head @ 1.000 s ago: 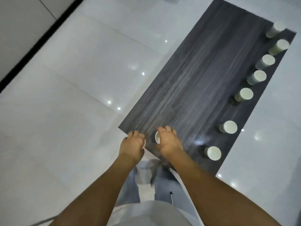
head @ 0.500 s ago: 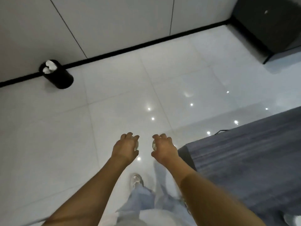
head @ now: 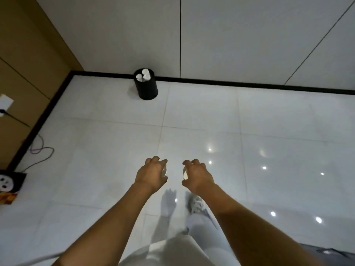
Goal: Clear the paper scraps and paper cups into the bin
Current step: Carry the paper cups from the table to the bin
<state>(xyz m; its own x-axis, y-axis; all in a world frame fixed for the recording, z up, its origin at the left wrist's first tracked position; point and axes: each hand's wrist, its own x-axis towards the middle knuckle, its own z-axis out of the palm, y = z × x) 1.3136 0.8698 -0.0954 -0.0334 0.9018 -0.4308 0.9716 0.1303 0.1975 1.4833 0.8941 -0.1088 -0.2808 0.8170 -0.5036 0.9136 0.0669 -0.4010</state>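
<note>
- head view looks down over both forearms at a glossy white tiled floor (head: 115, 131), which lies open between the person and the far wall.
- a black skirting strip (head: 249, 84) marks the foot of the grey panelled wall (head: 230, 35); a second strip runs down the left side under a brown wall (head: 23, 64), and the two meet in a corner at upper left.
- the black bin (head: 147, 89) stands upright on the floor against the far skirting, a little left of centre, its open mouth facing up; white cups or scraps (head: 143, 75) already poke out of its top.
- the left hand (head: 151, 174) has its fingers curled down round a paper cup (head: 164, 170); only a sliver of white rim shows past the fingers.
- the right hand (head: 197, 176) grasps a second paper cup (head: 185, 172) the same way, knuckles up; a pale round patch of this cup faces the other hand, so it seems to lie roughly sideways, though most of it is hidden.
- both hands hang above the floor, near each other but apart, well short of the bin.
- a cable (head: 38, 152) loops on the floor by the left wall, running up to a wall socket (head: 4, 104); a dark box with a printed face (head: 9, 182) sits at the left edge.
- a white shoe (head: 196, 204) and pale trouser leg (head: 201, 233) show below the right hand.
- small ceiling-light reflections dot the tiles on the right.
</note>
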